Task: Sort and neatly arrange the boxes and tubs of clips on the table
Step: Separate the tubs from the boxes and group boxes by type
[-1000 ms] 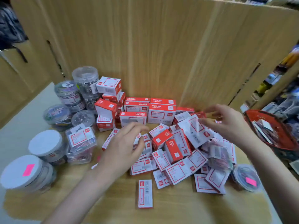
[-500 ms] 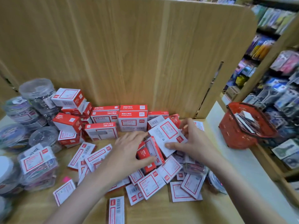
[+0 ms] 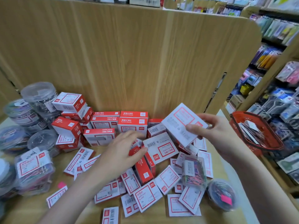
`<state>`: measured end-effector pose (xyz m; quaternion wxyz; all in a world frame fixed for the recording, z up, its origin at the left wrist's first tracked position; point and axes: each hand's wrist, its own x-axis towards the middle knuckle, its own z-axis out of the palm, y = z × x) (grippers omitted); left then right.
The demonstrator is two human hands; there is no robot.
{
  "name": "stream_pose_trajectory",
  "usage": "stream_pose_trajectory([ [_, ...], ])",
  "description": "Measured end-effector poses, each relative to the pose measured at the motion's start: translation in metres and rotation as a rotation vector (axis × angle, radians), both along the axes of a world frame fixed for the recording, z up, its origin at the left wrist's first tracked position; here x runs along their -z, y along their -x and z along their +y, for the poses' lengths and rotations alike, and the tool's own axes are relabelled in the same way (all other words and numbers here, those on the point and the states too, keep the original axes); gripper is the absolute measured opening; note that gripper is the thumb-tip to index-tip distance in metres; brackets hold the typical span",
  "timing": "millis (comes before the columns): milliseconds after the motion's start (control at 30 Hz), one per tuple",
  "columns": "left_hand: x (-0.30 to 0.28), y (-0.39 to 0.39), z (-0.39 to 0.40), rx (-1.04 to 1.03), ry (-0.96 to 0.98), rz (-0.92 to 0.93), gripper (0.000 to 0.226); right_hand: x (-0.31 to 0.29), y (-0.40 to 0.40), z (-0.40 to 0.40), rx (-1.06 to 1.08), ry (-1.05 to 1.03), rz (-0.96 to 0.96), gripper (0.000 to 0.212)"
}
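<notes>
A pale wood-grain tabletop [image 3: 161, 219] is being viewed from above, closed off at its far edge by a tall wood-grain partition [image 3: 129, 62]. A loose heap of red-and-white boxes [image 3: 145, 183] is being shown spread across the middle and near edge of the tabletop, and tidier stacked boxes [image 3: 119, 123] are being kept against the partition. Clear round tubs [image 3: 38, 97] of clips are being clustered along the left edge; a clear square tub [image 3: 34, 172] is lying nearer the front left corner, and one small round tub [image 3: 222, 194] with a pink sticker is being seen near the right edge. A white box [image 3: 181, 125] is being held above the heap by the right hand [image 3: 215, 131], thumb across its face and fingers curled behind it. The left hand [image 3: 119, 156] is being held over the centre of the heap, its fingers relaxed and blurred, gripping nothing visible. A red shopping basket [image 3: 252, 130] is being shown beyond the right edge, and shop shelves [image 3: 275, 62] of hanging stationery are filling the room on the right.
</notes>
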<state>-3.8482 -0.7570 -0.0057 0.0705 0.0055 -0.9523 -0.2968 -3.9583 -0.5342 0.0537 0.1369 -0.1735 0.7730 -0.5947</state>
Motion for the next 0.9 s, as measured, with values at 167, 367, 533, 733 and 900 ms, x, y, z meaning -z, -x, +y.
stream_pose_trajectory([
  [167,0.015,0.001,0.007,0.036,0.172,-0.224,0.092,0.001,-0.004,-0.002,-0.071,-0.060,0.104,0.032],
  [367,0.011,-0.009,0.011,0.011,0.248,-0.294,0.081,0.007,-0.007,-0.033,-0.182,-0.216,0.429,0.037],
  [533,0.010,-0.019,0.014,0.008,0.302,-0.266,0.089,0.021,-0.011,-0.075,-0.267,-0.252,0.702,0.040],
  [733,0.008,-0.022,0.011,0.024,0.316,-0.251,0.086,0.035,-0.013,-0.094,-0.254,-0.341,0.782,0.039],
  [900,0.009,-0.025,0.008,0.020,0.312,-0.244,0.082,0.041,-0.015,-0.096,-0.301,-0.414,0.873,0.036],
])
